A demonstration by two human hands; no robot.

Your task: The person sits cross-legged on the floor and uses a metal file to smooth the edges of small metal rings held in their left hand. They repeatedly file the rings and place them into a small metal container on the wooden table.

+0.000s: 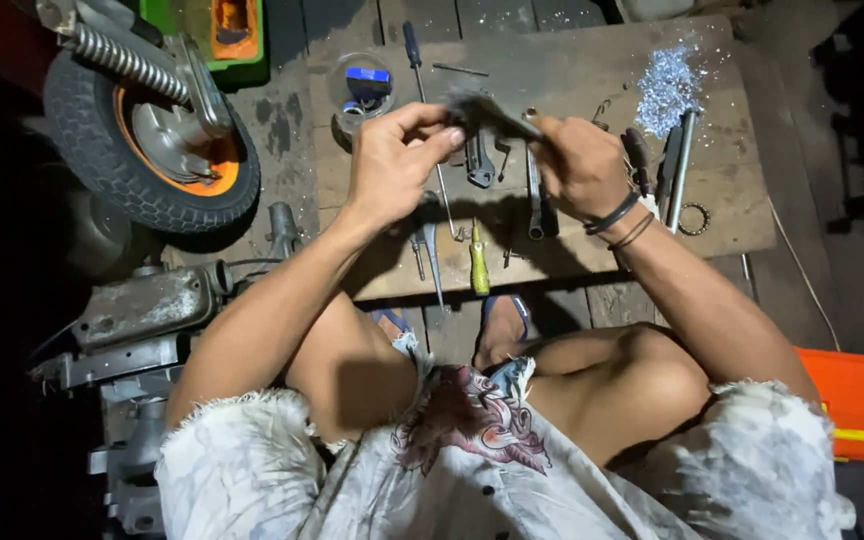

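Observation:
My left hand (397, 160) and my right hand (577, 160) are raised over a low wooden board (572, 70) and together grip a small dark flat piece (487, 110), blurred, that spans between the fingertips. The left thumb and fingers pinch its left end; the right hand closes around its right end. Black bands circle my right wrist. On the board below lie a spanner (534, 200), pliers (478, 160), a long screwdriver (415, 60) and a yellow-handled tool (478, 265).
A pile of shiny metal shavings (667, 88) and a metal rod (682, 165) lie at the board's right, with a small ring (694, 218). A clear tub (362, 88) sits at its left. A scooter wheel (147, 150) and engine parts (142, 315) fill the left. An orange case (857, 400) is at right.

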